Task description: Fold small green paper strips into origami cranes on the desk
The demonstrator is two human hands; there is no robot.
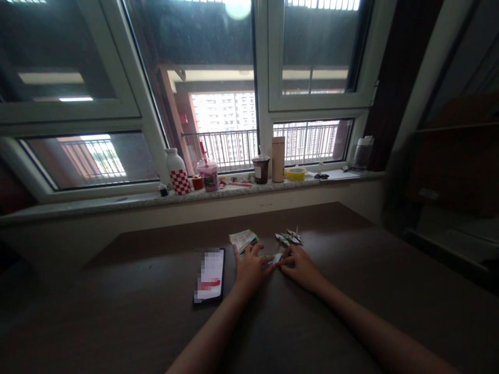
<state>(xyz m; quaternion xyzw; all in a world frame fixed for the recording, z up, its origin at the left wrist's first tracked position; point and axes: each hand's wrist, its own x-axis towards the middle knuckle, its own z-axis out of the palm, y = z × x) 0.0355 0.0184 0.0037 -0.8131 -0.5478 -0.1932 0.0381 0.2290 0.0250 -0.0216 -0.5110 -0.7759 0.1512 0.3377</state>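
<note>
A small folded piece of paper, white with some green, lies low over the table between my two hands. My left hand has its thumb and index finger at the paper's left end, its other fingers spread toward a stack of printed paper sheets. At the right end, my right hand pinches the paper with its fingertips. Just beyond the right hand sits a small pile of folded paper pieces. Fingers partly cover the held paper, so its exact shape is hidden.
A phone lies left of my left hand on the dark table. Along the windowsill stand a checked bottle, a pink cup, a dark drink cup, a tan flask and yellow tape.
</note>
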